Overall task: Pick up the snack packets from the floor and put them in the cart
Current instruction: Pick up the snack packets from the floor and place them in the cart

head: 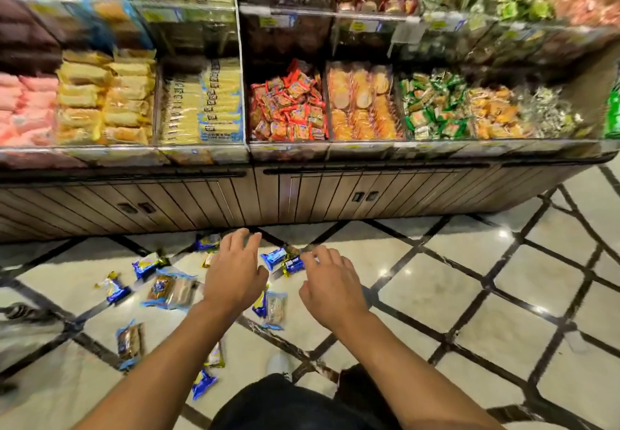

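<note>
Snack packets (pixel 172 290) scattered on the floor (pixel 432 290), several under and just beside both grips; nearest pair of blue packets (pixel 283 259) between them, just ahead of the right fingertips. Left hand (pixel 235 273) spread wide, holding nothing; right hand (pixel 330 283) loosely open, empty too. Best to lower onto that near pair, pinch by the crimped edges, gather several before lifting. No cart in view. Stocked shelves (pixel 288 104) beyond.
</note>
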The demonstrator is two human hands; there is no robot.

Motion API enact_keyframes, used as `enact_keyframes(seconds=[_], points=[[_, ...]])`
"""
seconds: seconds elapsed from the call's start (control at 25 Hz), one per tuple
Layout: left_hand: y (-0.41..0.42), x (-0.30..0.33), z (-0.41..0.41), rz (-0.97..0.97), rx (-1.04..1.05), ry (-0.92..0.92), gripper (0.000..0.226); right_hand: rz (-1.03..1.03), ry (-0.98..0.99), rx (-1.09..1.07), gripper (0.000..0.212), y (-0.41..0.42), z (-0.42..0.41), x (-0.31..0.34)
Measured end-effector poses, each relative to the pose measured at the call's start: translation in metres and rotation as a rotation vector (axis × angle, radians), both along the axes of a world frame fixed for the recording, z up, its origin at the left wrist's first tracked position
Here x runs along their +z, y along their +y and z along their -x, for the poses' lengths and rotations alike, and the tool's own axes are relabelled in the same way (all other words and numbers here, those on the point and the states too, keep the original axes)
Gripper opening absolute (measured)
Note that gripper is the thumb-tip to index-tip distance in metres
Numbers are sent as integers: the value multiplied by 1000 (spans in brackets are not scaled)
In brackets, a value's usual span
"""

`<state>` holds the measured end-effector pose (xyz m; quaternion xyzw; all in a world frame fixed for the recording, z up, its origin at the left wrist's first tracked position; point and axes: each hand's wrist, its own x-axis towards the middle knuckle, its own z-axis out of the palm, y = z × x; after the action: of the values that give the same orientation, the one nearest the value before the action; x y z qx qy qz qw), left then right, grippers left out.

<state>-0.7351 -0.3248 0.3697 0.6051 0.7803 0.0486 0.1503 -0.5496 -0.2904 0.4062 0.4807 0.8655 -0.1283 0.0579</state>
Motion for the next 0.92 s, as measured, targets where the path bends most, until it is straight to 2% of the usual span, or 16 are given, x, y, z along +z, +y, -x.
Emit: enact_keyframes(seconds=[0.16, 0.36, 0.56, 0.92], points=[[25, -11, -12, 17, 149, -32, 63, 39, 19, 137, 44, 58, 3, -17], [49, -17, -34, 103, 424, -25, 65, 41, 53, 444, 44, 132, 7, -28], [80, -7, -69, 100, 721, 13, 63, 41, 146, 776, 42, 198, 14, -29], [94, -1, -80, 64, 1028, -7, 62, 56, 162, 1076, 45, 238, 59, -6]])
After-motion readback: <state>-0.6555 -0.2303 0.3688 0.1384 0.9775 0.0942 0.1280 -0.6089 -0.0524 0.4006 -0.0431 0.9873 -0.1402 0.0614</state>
